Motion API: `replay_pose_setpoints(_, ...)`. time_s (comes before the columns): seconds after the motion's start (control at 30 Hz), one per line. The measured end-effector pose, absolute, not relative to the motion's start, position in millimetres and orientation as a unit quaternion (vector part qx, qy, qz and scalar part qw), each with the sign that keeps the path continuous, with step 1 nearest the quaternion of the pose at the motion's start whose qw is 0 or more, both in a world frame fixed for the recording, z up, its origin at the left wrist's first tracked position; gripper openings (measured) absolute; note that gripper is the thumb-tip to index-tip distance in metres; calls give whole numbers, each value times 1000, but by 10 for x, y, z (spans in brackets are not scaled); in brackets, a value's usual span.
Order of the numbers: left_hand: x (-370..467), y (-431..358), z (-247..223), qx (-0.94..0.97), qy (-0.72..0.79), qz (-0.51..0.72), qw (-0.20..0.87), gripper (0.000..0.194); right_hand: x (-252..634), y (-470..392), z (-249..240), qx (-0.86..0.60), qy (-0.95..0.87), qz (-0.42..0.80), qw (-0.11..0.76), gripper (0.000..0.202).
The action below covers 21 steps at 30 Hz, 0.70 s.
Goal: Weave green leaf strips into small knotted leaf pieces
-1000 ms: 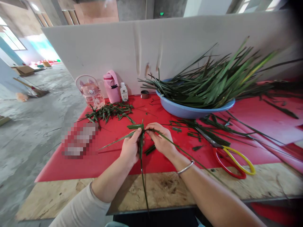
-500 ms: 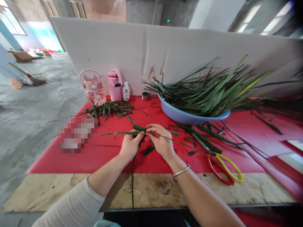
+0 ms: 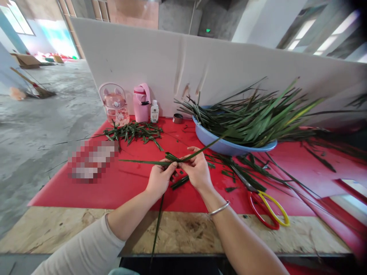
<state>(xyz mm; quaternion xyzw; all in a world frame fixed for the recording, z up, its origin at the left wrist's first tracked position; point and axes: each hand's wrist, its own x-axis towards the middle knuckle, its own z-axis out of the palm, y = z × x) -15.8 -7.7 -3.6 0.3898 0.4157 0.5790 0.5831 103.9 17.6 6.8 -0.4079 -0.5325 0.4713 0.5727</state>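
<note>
Thumb and fingers of my left hand point(image 3: 161, 176) pinch a folded bundle of green leaf strips point(image 3: 172, 157) above the red table cover. My right hand point(image 3: 197, 168) meets it at the same spot, its thumb and index finger closed on the leaf strips too. One long strip end points left, one slants up to the right past my right fingers, and another hangs down over the table's front edge. Short cut leaf pieces point(image 3: 180, 182) lie beneath my hands. Where the strips cross is partly hidden by my fingers.
A blue basin point(image 3: 218, 144) heaped with long leaves stands at back right. Scissors point(image 3: 265, 206) with red and yellow handles lie right of my hands. Knotted leaf pieces point(image 3: 133, 133) are piled at left, before a pink bottle point(image 3: 141, 109), a clear pink jug point(image 3: 116, 109) and a small white bottle point(image 3: 154, 111).
A strip that pointed down to the right now slants up to the right past my right hand. My right fingers have spread a little; both hands stay on the bundle. The view has shifted slightly.
</note>
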Motion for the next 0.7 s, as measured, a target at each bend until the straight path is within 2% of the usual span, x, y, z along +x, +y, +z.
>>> replay_pose_setpoints(0.1,-154,-65,-29,383,426,571,588,27,1056,184,51,-410,-549,469,558,51)
replay_pose_setpoints(0.23,-153,-49,-45,399,430,563,582,24,1066,211,35,-389,-541,524,531,52)
replay_pose_setpoints(0.43,-137,-47,-92,383,444,582,564,24,1057,246,1,-387,-528,494,572,62)
replay_pose_setpoints(0.6,-124,-44,-97,349,443,601,566,24,1042,235,-36,-447,-518,535,496,29)
replay_pose_setpoints(0.7,-123,-40,-87,331,444,597,580,26,1040,208,-28,-451,-532,484,530,25)
